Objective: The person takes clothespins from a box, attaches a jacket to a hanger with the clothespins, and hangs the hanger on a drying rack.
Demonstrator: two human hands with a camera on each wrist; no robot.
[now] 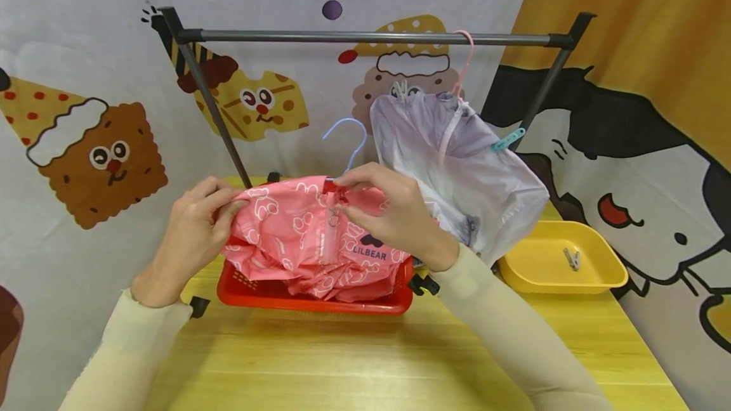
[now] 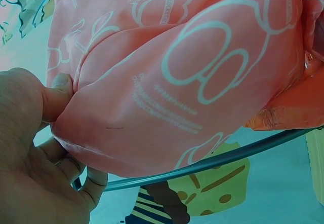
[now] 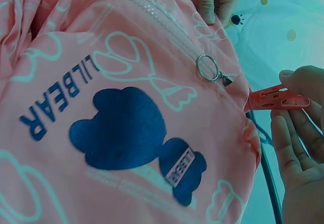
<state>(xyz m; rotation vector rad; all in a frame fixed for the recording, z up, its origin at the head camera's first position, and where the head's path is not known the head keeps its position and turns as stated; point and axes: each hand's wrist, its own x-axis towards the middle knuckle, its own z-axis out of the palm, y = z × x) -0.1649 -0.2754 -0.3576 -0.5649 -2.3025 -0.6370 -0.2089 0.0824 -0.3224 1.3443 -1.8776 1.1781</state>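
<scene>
A pink jacket point(image 1: 285, 221) with white outline prints, a zip and "LILBEAR" lettering hangs bunched over a red basket point(image 1: 320, 306). The hook of a blue hanger point(image 1: 364, 138) rises behind its collar. At one shoulder, my left hand point(image 1: 197, 227) pinches the cloth between thumb and fingers. My right hand point(image 1: 394, 208) is at the collar, pinching a red clothespin point(image 3: 283, 98) whose tip meets the jacket's edge beside the zip pull ring point(image 3: 207, 67). Whether the clothespin bites both cloth and hanger is hard to tell.
A grey rack bar point(image 1: 342, 37) runs above the table point(image 1: 342, 360). From it, on a pink hanger point(image 1: 469, 56), hangs a pale garment point(image 1: 417, 132) with a teal clothespin point(image 1: 508, 139). At right stands a yellow tray point(image 1: 605, 265) holding a grey clothespin point(image 1: 571, 259).
</scene>
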